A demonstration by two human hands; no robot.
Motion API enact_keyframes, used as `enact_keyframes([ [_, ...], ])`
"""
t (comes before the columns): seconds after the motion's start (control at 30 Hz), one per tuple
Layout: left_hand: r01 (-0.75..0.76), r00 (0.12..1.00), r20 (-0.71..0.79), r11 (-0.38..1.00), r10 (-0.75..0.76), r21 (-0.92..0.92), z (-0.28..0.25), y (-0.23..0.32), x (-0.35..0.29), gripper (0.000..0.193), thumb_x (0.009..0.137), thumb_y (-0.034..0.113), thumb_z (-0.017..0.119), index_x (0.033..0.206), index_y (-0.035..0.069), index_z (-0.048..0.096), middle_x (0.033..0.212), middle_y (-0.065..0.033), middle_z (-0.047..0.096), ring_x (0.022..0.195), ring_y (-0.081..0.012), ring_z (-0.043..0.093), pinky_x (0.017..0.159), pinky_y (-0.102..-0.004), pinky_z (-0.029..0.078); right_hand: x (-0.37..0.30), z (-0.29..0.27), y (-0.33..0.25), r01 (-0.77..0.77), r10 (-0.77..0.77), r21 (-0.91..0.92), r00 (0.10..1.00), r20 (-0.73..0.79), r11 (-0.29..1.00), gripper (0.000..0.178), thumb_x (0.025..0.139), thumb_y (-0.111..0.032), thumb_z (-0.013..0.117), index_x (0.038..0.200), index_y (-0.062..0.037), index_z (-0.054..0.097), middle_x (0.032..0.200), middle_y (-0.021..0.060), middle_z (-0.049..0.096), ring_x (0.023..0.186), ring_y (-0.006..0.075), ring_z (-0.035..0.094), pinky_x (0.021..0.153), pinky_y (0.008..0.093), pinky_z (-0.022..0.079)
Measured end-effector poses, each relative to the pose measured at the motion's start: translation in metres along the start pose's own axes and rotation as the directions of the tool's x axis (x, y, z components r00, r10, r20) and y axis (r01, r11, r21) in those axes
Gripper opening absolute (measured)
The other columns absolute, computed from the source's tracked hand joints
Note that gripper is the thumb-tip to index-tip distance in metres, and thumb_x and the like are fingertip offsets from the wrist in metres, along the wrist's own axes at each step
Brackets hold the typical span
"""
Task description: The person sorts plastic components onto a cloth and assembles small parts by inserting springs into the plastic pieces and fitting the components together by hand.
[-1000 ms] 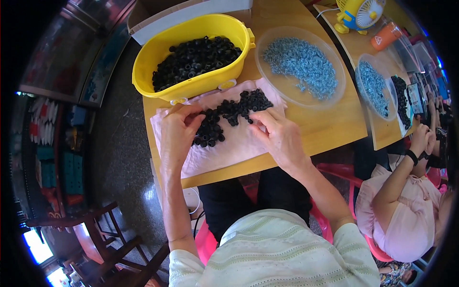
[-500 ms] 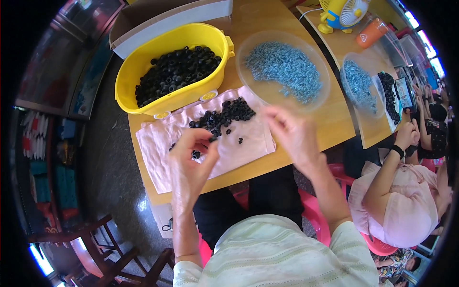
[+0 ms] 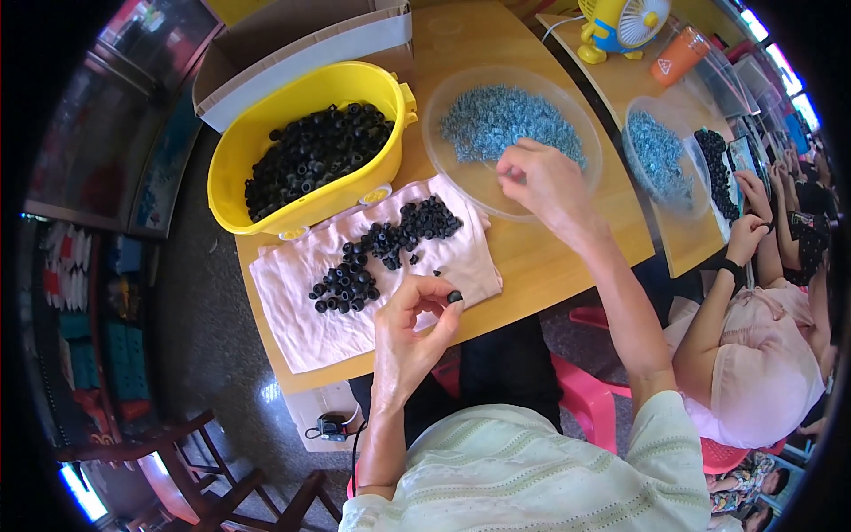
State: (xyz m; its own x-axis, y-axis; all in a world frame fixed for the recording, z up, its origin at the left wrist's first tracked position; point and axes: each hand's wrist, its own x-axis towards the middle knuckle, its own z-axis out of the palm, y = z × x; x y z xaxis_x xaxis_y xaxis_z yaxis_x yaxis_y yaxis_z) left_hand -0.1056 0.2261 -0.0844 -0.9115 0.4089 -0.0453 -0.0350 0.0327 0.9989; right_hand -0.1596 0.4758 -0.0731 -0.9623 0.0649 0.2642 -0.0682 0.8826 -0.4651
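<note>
My left hand (image 3: 413, 330) pinches a small round black plastic cap (image 3: 454, 297) between thumb and forefinger, just off the front edge of the pink cloth (image 3: 292, 330). Over the near rim of a round clear tray (image 3: 452, 182) is my right hand (image 3: 538, 182), its fingertips drawn together. Whatever they may hold is hidden. Small shiny light-blue pieces (image 3: 501, 115), perhaps coiled springs, fill the tray. On the cloth lie hollow black caps (image 3: 344, 288) and, further right, a heap of smaller black parts (image 3: 432, 218).
A yellow tub (image 3: 222, 191) of black caps (image 3: 319, 155) stands behind the cloth, with a cardboard box (image 3: 301, 53) beyond it. On the adjoining table are a second tray (image 3: 654, 160), a yellow fan (image 3: 612, 31) and an orange cup (image 3: 680, 57). A co-worker (image 3: 753, 355) sits at right.
My right hand has moved from beside the cloth up over the blue pieces. My left hand, with the black cap, has shifted right and nearer to me, uncovering caps on the cloth.
</note>
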Motion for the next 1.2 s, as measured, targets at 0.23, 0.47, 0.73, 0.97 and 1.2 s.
enact_keyframes([
  [0.23, -0.034, 0.999, 0.022, 0.896, 0.049, -0.442, -0.003, -0.005, -0.007, 0.016, 0.085, -0.004, 0.064, 0.098, 0.000, 0.057, 0.096, -0.0064, 0.062, 0.085, -0.0117, 0.062, 0.076, -0.0250, 0.051, -0.004, -0.023, 0.004, -0.378, 0.303, 0.671, 0.924, 0.233, 0.638, 0.011, 0.082, -0.011, 0.070, 0.089, -0.0035, 0.066, 0.081, 0.0009, 0.064, 0.066, 0.0048, 0.055, 0.055, 0.0218, 0.046],
  [0.47, 0.003, 1.000, 0.007, 0.745, 0.003, -0.668, -0.009, -0.005, -0.015, 0.015, 0.085, -0.001, 0.065, 0.099, 0.001, 0.059, 0.094, -0.0110, 0.066, 0.081, -0.0165, 0.065, 0.073, -0.0281, 0.054, -0.018, -0.030, 0.001, -0.324, 0.320, 0.780, 0.932, 0.167, 0.535, 0.013, 0.086, -0.012, 0.069, 0.095, -0.0035, 0.065, 0.079, 0.0006, 0.064, 0.062, 0.0050, 0.054, 0.054, 0.0194, 0.045],
  [0.73, -0.036, 0.999, -0.021, 0.618, 0.033, -0.785, -0.013, -0.003, -0.027, 0.019, 0.084, 0.002, 0.069, 0.099, -0.002, 0.059, 0.093, -0.0174, 0.066, 0.078, -0.0218, 0.068, 0.065, -0.0306, 0.058, -0.069, -0.034, -0.096, -0.361, 0.039, 0.920, 0.932, 0.360, 0.150, 0.009, 0.084, -0.001, 0.064, 0.093, 0.0005, 0.062, 0.084, 0.0047, 0.060, 0.068, 0.0051, 0.055, 0.048, 0.0181, 0.041],
  [0.97, -0.039, 0.999, -0.010, 0.578, 0.053, -0.815, -0.015, -0.001, -0.033, 0.021, 0.082, 0.001, 0.071, 0.099, -0.005, 0.060, 0.092, -0.0178, 0.066, 0.079, -0.0241, 0.069, 0.065, -0.0331, 0.060, -0.082, -0.018, -0.120, -0.091, -0.126, 0.882, 0.978, 0.167, 0.461, 0.012, 0.081, -0.004, 0.070, 0.093, -0.0028, 0.067, 0.085, 0.0040, 0.064, 0.068, 0.0071, 0.058, 0.051, 0.0184, 0.042],
  [1.2, -0.029, 0.998, 0.014, 0.618, 0.065, -0.786, -0.019, -0.002, -0.039, 0.018, 0.082, -0.001, 0.069, 0.097, -0.006, 0.061, 0.094, -0.0186, 0.066, 0.079, -0.0254, 0.069, 0.068, -0.0338, 0.060, -0.086, -0.017, -0.122, -0.114, -0.136, 0.868, 0.970, 0.203, 0.484, 0.012, 0.082, -0.002, 0.069, 0.094, -0.0031, 0.067, 0.086, 0.0045, 0.064, 0.066, 0.0074, 0.060, 0.050, 0.0188, 0.043],
])
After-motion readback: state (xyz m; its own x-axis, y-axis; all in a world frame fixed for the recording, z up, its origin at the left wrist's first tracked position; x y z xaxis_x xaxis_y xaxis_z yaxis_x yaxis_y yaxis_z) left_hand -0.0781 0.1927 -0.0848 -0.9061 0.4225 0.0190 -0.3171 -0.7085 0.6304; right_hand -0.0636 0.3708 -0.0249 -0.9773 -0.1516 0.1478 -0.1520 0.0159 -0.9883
